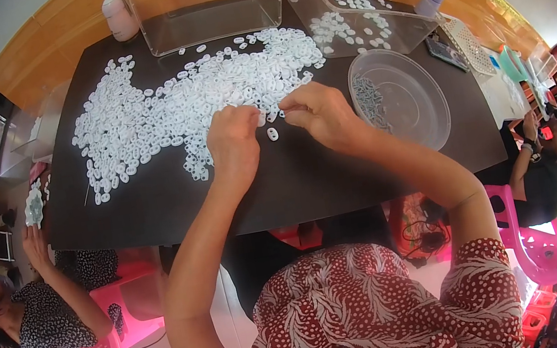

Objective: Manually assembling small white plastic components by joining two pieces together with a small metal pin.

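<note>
Both arms reach forward from the lower edge over the dark desk, bent at the elbows, and the hands meet close together but apart near its middle. The left forearm rises steeply and leans a little to the right; the left hand is turned with its back toward the camera, the fingers curled in and the thumb and forefinger pinching a small white piece at their tips. The right forearm slants up and to the left from an elbow set well out to the side. The right hand points across toward the left one, its forefinger and thumb brought near each other in front and the other fingers folded under; the tips are so small in this view that I cannot tell whether anything sits between them.

A single loose oval piece lies on the desk between the two hands, nearer the camera than their fingertips. Just beyond the hands spreads a broad heap of white pieces, reaching far to the left. Right of the right hand stands a round clear tub, with thin grey metal parts gathered along its left side.
</note>
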Available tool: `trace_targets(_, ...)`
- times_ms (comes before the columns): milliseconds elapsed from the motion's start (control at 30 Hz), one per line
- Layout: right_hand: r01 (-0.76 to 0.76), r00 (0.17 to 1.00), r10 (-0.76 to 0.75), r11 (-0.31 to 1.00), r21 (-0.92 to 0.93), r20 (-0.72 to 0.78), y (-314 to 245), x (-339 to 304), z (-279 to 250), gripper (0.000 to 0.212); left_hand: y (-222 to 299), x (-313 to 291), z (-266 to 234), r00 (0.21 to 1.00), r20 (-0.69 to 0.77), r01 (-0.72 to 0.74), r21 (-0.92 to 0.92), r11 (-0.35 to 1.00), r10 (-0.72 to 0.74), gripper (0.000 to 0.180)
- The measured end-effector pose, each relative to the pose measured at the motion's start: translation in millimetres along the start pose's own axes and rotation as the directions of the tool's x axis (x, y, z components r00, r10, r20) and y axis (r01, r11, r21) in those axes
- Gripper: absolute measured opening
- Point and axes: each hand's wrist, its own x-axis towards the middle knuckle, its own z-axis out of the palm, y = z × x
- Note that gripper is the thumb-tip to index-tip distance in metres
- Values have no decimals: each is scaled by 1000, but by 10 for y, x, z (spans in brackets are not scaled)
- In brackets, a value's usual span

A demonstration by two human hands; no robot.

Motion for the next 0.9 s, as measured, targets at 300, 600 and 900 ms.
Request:
trace_targets(300, -441, 898, 347, 712, 547, 272, -223, -33, 166, 11, 271, -150, -233, 775, 279, 587, -650, 482, -568, 12)
trace_targets(600, -475, 880, 368, 711, 518, 302, -370, -53, 150, 12, 285, -260, -366, 703, 383, 613, -754, 236, -600, 10)
trace_targets(900, -105, 988, 98, 993, 47, 122, -149, -16, 310, 11, 313, -379, -462, 683, 353, 635, -719, 282, -639, 12)
